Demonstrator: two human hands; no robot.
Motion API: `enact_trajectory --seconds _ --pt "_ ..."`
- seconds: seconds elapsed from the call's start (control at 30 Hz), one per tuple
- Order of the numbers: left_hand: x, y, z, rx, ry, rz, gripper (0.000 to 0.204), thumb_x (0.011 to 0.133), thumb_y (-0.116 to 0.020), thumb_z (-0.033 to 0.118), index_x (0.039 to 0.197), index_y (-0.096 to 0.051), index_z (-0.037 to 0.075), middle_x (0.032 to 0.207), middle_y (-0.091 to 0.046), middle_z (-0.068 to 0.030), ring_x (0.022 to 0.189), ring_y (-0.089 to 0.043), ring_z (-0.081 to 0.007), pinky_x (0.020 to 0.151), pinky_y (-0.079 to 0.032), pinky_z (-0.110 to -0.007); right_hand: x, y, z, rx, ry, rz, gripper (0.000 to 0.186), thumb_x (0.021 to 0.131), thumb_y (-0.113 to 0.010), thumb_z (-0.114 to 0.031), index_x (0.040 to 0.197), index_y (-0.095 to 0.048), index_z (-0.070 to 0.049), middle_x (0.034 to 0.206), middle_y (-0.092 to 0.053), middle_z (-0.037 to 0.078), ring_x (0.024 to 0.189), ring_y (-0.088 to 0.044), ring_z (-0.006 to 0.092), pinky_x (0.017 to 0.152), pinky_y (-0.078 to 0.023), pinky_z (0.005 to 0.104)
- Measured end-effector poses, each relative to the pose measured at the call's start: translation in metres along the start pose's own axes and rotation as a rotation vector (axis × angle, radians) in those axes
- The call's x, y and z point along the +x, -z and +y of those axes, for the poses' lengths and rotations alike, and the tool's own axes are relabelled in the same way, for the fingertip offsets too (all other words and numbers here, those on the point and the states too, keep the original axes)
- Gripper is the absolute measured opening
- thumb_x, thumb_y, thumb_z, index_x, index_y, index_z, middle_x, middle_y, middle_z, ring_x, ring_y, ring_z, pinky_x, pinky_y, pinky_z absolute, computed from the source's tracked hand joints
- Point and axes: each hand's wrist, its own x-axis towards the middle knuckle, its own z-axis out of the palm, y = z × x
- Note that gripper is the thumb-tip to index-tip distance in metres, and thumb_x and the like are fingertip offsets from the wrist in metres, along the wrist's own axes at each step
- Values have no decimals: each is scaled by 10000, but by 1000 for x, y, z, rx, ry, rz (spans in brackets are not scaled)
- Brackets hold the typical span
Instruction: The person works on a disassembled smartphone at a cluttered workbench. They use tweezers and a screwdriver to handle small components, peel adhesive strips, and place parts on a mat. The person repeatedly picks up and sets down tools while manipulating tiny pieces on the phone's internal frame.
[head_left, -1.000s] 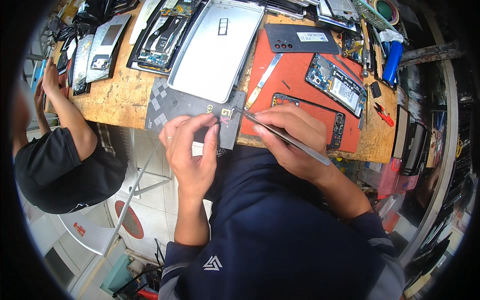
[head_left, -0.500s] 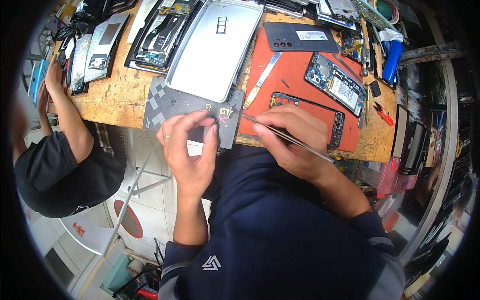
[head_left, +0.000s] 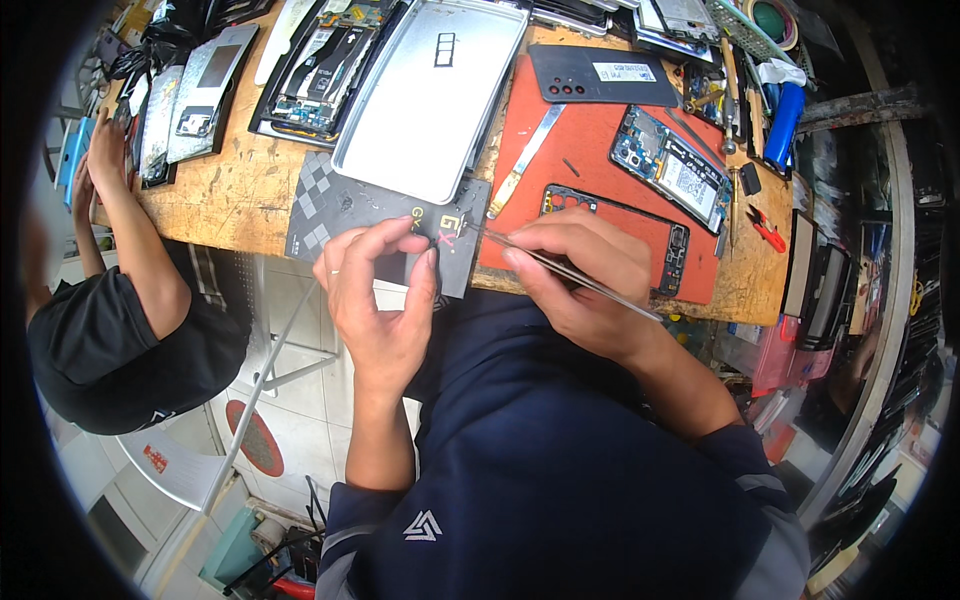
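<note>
My right hand [head_left: 585, 270] grips a pair of thin metal tweezers [head_left: 590, 282], their tips pointing left over a dark grey box [head_left: 320, 215] with a checkered pattern. My left hand [head_left: 375, 285] is curled above the same box, thumb and fingers closed around a small dark piece that I cannot make out. Beyond the box lies a white metal tray [head_left: 400, 120] with a small black frame [head_left: 444, 50] on it. On the red mat [head_left: 540, 215], right of the tweezer tips, rest a black phone frame [head_left: 640, 240] and an opened phone [head_left: 672, 165] with circuit board and battery exposed.
A dark phone back cover [head_left: 600, 75] and a metal pry blade [head_left: 527, 160] lie on the mat. Red-handled snips [head_left: 767, 228] sit at the right table edge. Another opened phone [head_left: 320, 75] lies left of the tray. A person [head_left: 140, 310] in black works at the left.
Both hands stay almost in place. The right hand and tweezers have shifted very slightly, and the person at the left has moved a little.
</note>
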Motion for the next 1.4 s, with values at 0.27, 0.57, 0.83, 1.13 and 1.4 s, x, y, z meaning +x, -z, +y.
enact_trajectory --seconds 0.27,0.57,0.83,1.13,1.4 --pt "0 0 0 1 -3 -1 420 835 -825 14 1233 -714 90 953 -778 10 1060 -622 -203 1028 -372 -384 -2 -4 5 -58 131 6 210 833 -820 59 1016 -720 37 925 -726 151 780 -734 287 663 -585 361" --pt "0 0 0 13 -7 -5 416 837 -824 21 1232 -714 90 952 -776 9 1055 -625 -205 1028 -372 -387 -15 -5 4 -196 308 -111 239 814 -792 15 1038 -711 37 1002 -704 151 876 -748 296 682 -609 370" --pt "-1 -1 -1 12 4 1 406 842 -824 18 1228 -716 85 954 -777 5 1052 -629 -206 1024 -379 -384 -12 -7 1 -93 150 20 246 807 -855 40 1007 -713 16 922 -732 141 767 -735 288 658 -594 353" --pt "-1 -1 -2 5 -28 7 393 849 -827 16 1221 -713 71 952 -782 7 1008 -640 -192 1005 -389 -376 -10 -3 -6 59 -177 15 153 900 -806 38 1039 -743 31 935 -767 137 773 -729 198 670 -567 311" --pt "1 0 -3 23 -52 0 394 844 -831 15 1217 -714 71 953 -784 4 995 -642 -193 999 -392 -372 -7 -6 -1 -8 5 39 181 865 -826 51 1010 -718 26 861 -734 147 737 -733 276 629 -568 340"
